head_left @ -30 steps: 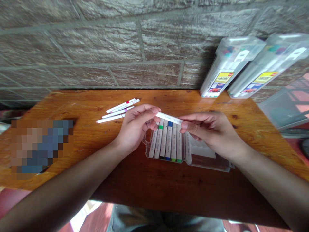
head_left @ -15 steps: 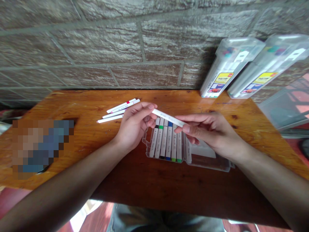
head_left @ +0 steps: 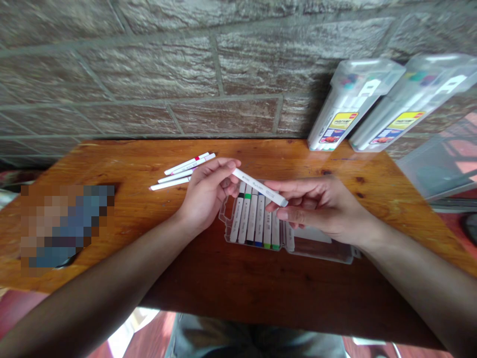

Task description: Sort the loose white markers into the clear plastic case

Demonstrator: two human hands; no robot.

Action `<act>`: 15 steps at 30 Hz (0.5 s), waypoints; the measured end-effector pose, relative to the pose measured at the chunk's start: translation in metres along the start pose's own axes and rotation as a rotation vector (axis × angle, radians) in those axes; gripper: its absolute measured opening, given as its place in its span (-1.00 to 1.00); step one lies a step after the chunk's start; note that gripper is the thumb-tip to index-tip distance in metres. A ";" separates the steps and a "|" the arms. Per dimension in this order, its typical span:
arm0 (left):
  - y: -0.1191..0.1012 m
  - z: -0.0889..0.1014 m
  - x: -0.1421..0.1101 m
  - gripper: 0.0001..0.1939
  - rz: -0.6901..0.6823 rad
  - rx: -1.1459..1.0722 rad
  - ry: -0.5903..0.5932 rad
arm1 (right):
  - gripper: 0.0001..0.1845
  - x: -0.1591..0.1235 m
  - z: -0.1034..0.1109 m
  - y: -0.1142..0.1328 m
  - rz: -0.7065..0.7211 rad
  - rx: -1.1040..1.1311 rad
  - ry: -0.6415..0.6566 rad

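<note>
A white marker pen (head_left: 257, 185) slants above an open clear plastic case, its greyish end pointing down to the right. My left hand (head_left: 206, 191) is closed on the pen's upper left end, pinching it between thumb and fingers. Around the lower right end curl the fingers of my right hand (head_left: 324, 209), with the thumb just under the grey tip. Below, the case (head_left: 316, 253) holds a row of white markers (head_left: 253, 223) with black, blue and green ends. One more marker (head_left: 289, 237) lies by the case's hinge.
Several white markers (head_left: 182, 171) lie loose on the wooden table (head_left: 231, 283), left of the case. Two clear marker boxes (head_left: 341, 109) stand at the back right against the brick wall (head_left: 149, 64). A pixelated object (head_left: 70, 223) rests at the table's left.
The marker pen has turned in my hands, so its printing and grey end now show. My right thumb has slid down off the pen's side. My left hand has hardly moved.
</note>
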State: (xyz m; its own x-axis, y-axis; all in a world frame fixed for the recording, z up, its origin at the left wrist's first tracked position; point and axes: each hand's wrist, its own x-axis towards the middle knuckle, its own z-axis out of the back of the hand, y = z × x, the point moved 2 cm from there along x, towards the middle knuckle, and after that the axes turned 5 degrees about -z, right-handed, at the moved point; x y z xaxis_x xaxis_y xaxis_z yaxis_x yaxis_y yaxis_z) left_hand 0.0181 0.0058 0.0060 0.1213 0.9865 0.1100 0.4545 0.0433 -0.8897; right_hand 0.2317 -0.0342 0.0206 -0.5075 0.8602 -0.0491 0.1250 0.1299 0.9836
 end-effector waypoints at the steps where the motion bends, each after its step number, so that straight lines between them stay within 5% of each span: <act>1: 0.000 0.000 0.000 -0.92 0.002 0.000 -0.004 | -0.50 0.000 0.001 0.000 -0.001 -0.009 -0.002; 15: -0.001 -0.004 -0.005 -0.81 0.019 0.082 0.017 | -0.77 -0.002 0.006 -0.001 -0.045 -0.058 -0.115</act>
State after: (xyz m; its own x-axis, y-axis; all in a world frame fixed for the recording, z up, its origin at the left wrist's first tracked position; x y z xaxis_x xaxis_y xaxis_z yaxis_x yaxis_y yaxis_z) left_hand 0.0206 0.0002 0.0076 0.1446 0.9845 0.0996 0.3781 0.0381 -0.9250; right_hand 0.2378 -0.0329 0.0191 -0.4099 0.9054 -0.1101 0.0534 0.1443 0.9881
